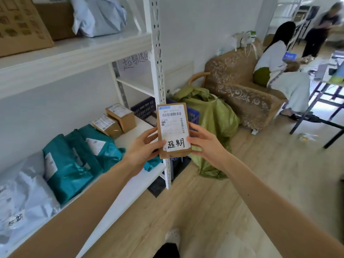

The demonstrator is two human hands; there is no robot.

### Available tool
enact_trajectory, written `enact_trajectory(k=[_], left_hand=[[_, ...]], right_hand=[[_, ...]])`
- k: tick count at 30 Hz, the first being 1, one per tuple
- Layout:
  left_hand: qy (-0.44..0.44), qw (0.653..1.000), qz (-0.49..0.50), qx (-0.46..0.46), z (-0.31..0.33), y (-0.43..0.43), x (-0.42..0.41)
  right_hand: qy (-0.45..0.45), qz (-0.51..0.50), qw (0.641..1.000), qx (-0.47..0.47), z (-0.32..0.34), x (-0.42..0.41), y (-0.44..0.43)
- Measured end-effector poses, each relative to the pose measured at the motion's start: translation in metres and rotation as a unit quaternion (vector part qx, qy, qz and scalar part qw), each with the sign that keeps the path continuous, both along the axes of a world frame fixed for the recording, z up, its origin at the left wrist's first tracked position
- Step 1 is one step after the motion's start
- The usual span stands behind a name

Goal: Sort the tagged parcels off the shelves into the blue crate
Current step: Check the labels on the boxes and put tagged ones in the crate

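Fingers of the left hand and the right hand curl narrowly round the long edges of a small cardboard parcel, thumbs on its face, holding it upright at mid-frame — its handwritten white tag faces the camera. By my reading the parcel is off the shelf and being checked; the drop is not yet done. The blue crate sits just behind it in the picture, past the white shelf post and beside a green sack — the next move calls for carrying the parcel over the rim and letting go.
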State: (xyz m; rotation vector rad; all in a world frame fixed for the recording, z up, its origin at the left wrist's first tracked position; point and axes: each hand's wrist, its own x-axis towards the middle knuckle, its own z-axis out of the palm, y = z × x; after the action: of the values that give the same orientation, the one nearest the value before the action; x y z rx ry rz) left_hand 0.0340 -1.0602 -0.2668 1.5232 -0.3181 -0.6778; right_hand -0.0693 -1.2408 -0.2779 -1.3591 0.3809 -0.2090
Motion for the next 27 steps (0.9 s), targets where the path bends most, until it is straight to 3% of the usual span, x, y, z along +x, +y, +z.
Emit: enact_trajectory(k=[21, 27], left_hand=[[0.130, 0.990, 0.039, -0.023, -0.091, -0.237, 0.180], [0.133, 0.985, 0.109, 0.009, -0.106, -0.281, 0.221]], right_hand=[[0.141, -0.001, 0.990, 0.022, -0.059, 0.198, -0.235], [0.155, 0.035, 0.987, 0.017, -0.077, 0.257, -0.281]])
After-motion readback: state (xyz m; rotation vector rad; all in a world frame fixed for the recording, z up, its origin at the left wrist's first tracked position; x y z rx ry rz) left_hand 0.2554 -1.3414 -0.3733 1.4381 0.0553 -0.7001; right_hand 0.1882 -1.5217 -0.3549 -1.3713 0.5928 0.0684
